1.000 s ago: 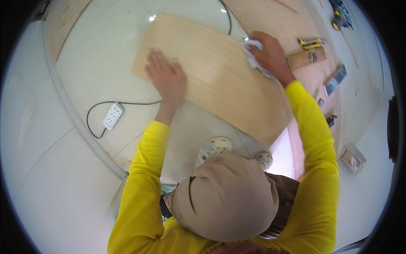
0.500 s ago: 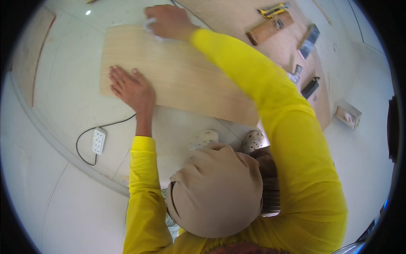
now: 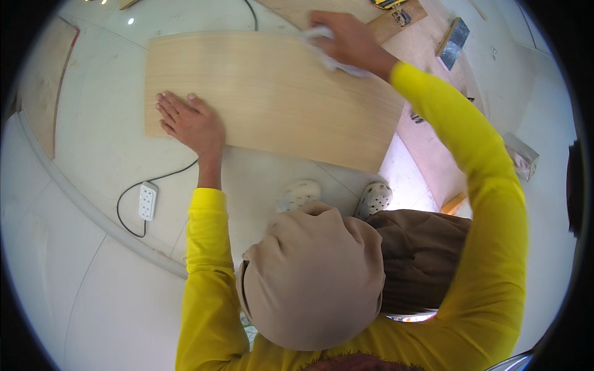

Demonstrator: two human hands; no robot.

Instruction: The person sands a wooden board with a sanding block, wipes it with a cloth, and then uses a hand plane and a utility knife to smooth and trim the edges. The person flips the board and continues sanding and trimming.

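Note:
A light wood-grain board (image 3: 278,93) lies in front of me, its near edge just beyond my feet. My left hand (image 3: 192,122) rests flat on its left end, palm down with the fingers stretched out. Near the far edge, toward the right, my right hand (image 3: 349,42) grips a white cloth (image 3: 339,64) that is pressed against the board's surface. The cloth is bunched under the fingers and trails toward the wrist; part of it is hidden by the hand and blurred.
A white power strip (image 3: 147,201) with a black cord sits on the tiled floor at left. At far right, a larger wooden sheet (image 3: 427,133) carries a yellow utility knife (image 3: 390,3) and a dark-faced block (image 3: 453,43). A small box (image 3: 521,156) stands beyond it.
My right hand has swept the white cloth rightward along the board's far edge, and the right arm has swung outward. The left hand stays in place on the board.

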